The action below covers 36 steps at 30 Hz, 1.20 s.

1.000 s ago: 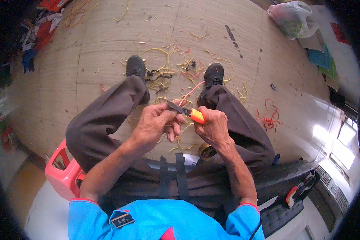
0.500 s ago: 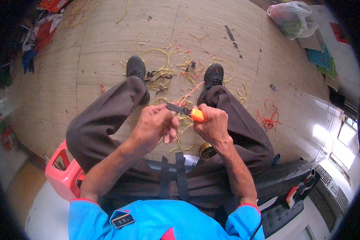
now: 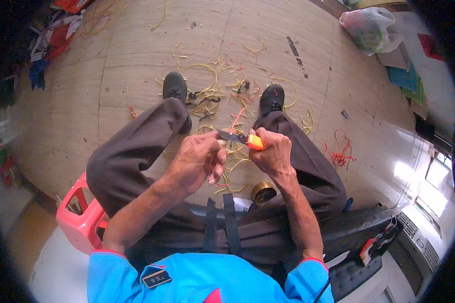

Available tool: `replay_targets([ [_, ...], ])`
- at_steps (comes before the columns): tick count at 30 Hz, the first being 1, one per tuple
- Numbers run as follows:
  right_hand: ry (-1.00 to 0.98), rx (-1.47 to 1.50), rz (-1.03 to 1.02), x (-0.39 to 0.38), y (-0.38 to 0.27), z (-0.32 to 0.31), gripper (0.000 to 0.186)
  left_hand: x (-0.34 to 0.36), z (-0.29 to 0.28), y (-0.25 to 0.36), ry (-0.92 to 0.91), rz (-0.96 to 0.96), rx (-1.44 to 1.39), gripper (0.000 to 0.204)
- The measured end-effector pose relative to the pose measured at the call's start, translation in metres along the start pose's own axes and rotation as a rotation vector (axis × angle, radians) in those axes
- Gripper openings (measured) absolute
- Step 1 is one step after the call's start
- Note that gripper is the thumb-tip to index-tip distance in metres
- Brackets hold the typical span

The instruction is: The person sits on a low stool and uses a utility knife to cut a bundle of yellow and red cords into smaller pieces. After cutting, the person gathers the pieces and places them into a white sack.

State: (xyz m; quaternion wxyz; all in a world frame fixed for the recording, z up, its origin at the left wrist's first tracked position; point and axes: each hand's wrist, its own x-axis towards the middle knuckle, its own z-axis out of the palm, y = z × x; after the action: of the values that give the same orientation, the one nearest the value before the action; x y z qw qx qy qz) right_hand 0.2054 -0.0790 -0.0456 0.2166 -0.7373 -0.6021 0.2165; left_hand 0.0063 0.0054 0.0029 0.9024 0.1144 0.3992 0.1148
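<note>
In front of me, my right hand [image 3: 273, 153] grips the orange-handled, dark-bladed knife [image 3: 256, 142] at the thin red plastic-coated wire [image 3: 237, 121], fist closed presumably for control, my left hand [image 3: 199, 156] curled by the blade tip, pinch unclear.

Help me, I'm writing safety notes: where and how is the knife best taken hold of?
Grip the knife by its orange handle, probably best from the right: its dark blade points left, toward the left hand, leaving the handle at the end away from the tip. The right hand holds it there.
</note>
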Motion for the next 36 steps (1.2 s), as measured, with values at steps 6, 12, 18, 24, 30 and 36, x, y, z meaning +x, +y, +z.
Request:
replay_targets([
  [6, -0.078, -0.003, 0.058, -0.001, 0.010, 0.003, 0.023, 0.000, 0.003, 0.005, 0.021, -0.011, 0.045, 0.024],
  [12, -0.143, -0.023, 0.114, 0.000, 0.013, 0.001, 0.018, 0.000, 0.005, 0.005, 0.061, -0.005, 0.109, 0.029],
  [18, -0.157, -0.028, 0.134, -0.001, 0.019, 0.004, 0.014, 0.000, 0.009, 0.005, 0.090, -0.010, 0.108, 0.036],
  [24, -0.221, -0.034, 0.170, -0.002, 0.028, 0.012, 0.011, 0.005, 0.001, 0.000, 0.083, -0.002, 0.121, 0.039],
  [30, -0.221, -0.037, 0.297, -0.001, 0.035, 0.010, 0.016, -0.002, 0.009, 0.001, 0.088, -0.009, 0.173, 0.050],
  [36, -0.072, 0.380, 0.350, 0.003, 0.050, 0.012, 0.024, 0.005, 0.008, 0.004, 0.114, 0.004, 0.237, 0.050],
])
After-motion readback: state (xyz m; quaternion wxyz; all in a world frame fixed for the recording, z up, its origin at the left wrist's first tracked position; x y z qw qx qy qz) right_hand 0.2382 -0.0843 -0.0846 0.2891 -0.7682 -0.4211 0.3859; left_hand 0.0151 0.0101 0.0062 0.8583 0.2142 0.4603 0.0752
